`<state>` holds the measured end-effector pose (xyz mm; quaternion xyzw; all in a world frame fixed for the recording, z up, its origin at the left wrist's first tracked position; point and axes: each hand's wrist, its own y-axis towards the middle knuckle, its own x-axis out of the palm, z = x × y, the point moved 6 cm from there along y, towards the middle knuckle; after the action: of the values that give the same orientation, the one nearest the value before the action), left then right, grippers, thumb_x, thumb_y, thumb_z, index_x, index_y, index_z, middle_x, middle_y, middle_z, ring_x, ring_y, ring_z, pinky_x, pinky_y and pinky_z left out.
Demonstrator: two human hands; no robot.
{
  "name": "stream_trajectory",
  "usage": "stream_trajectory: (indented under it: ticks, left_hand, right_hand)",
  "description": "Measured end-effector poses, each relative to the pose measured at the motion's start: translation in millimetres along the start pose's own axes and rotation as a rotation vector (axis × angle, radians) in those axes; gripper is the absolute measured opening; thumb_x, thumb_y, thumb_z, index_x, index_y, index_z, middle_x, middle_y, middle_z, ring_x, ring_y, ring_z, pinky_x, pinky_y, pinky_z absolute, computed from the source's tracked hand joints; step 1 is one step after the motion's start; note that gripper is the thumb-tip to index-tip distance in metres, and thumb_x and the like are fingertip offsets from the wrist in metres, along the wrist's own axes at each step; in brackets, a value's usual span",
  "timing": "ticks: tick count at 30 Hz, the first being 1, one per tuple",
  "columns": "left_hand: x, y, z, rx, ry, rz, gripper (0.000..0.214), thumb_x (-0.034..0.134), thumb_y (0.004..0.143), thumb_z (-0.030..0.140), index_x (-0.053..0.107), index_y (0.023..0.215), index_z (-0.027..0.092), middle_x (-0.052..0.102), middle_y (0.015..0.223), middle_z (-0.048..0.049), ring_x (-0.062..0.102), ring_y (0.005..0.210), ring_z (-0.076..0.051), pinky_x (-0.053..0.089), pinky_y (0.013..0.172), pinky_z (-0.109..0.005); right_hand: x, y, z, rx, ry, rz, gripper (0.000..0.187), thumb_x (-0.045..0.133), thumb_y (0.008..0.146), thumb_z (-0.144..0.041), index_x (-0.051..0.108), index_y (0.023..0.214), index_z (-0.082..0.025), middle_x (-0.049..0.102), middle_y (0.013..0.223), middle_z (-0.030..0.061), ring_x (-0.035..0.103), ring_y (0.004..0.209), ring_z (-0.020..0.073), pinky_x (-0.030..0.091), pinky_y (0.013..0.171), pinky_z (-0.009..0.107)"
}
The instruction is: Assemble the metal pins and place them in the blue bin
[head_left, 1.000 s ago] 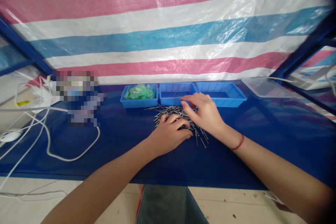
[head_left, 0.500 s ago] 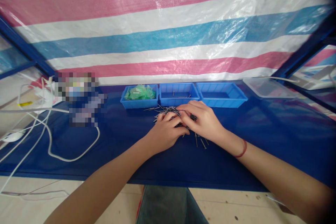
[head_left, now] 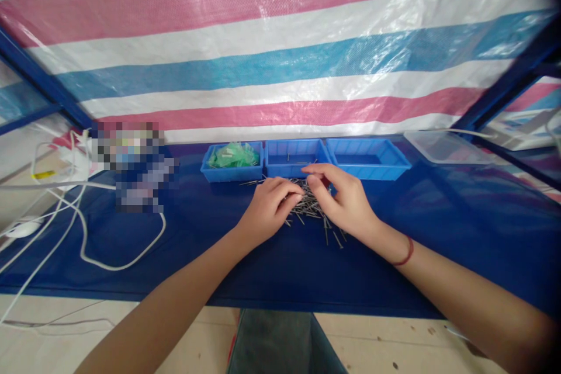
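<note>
We look through one camera, worn on the person's head, that faces forward and down across the blue table (head_left: 372, 280). We view from above the near side, so the two forearms (head_left: 188, 277) run in from the near left and near right, largest toward us, and the left hand (head_left: 265, 210) and right hand (head_left: 346, 196) lie close together about the middle. Past the near edge we glimpse the floor (head_left: 368, 345); at the far side the striped sheet (head_left: 280, 64) closes our view. We span wide, from white cables (head_left: 118, 269) at left to a clear plastic piece (head_left: 445, 147) at right
</note>
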<state>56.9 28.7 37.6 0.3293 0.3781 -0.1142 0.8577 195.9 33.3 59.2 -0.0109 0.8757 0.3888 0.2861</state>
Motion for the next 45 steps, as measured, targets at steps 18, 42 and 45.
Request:
stream_trajectory:
  ticks: [18, 42, 45]
  left_hand:
    - [-8.8, -3, -7, -0.119, -0.211, 0.115, 0.017, 0.054, 0.089, 0.027, 0.069, 0.091, 0.018, 0.072, 0.09, -0.0039, 0.065, 0.084, -0.016, 0.048, 0.08, -0.027]
    - [-8.4, -6, -22, -0.272, -0.211, 0.121, 0.01, 0.057, 0.085, 0.028, 0.057, 0.084, 0.018, 0.063, 0.082, 0.0011, 0.057, 0.073, -0.011, 0.044, 0.072, -0.023]
    - [-10.3, -7, -22, -0.276, -0.21, 0.15, 0.011, 0.057, 0.085, 0.029, 0.058, 0.085, 0.018, 0.063, 0.081, 0.0014, 0.057, 0.073, -0.011, 0.044, 0.071, -0.023]
  right_hand:
    - [12, -6, 3, 0.069, 0.204, -0.09, 0.014, 0.054, 0.09, -0.032, 0.063, 0.09, -0.021, 0.065, 0.084, 0.004, 0.059, 0.075, 0.0161, 0.047, 0.069, 0.03]
    - [12, -1, -1, -0.052, 0.083, -0.147, 0.011, 0.05, 0.092, -0.024, 0.06, 0.094, -0.02, 0.061, 0.081, 0.0043, 0.056, 0.071, 0.0153, 0.045, 0.065, 0.03]
    - [13, -1, -1, -0.093, 0.066, -0.163, 0.012, 0.048, 0.093, -0.023, 0.059, 0.094, -0.02, 0.062, 0.085, 0.0053, 0.057, 0.077, 0.0162, 0.047, 0.068, 0.03]
